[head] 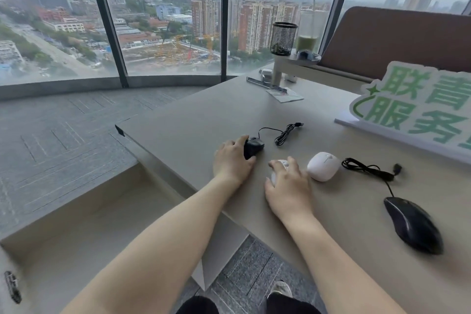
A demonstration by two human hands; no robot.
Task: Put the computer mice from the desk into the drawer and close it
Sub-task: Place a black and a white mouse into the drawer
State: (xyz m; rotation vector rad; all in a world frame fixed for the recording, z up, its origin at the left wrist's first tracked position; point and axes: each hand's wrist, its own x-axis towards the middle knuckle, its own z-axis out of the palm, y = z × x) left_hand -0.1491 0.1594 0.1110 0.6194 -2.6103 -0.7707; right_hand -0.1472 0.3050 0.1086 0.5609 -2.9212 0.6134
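Observation:
On the beige desk [193, 120], my left hand [233, 160] wraps around a small black wired mouse [254, 146], whose coiled cable [285, 132] trails to the right. My right hand [289, 186] covers a white mouse [277, 168], mostly hidden under the fingers. A second white mouse [323, 166] lies free just to its right. A larger black wired mouse [413, 224] rests near the right front, its cable [369, 168] bundled behind it. The open drawer [76, 224] sits below the desk at the lower left; its inside looks bare.
A white and green sign [418, 107] stands at the desk's right. A mesh pen cup [283, 38] and a green drink [307, 41] sit on a raised shelf at the back. A ruler and a paper packet [284, 94] lie behind the mice. Windows and grey carpet lie to the left.

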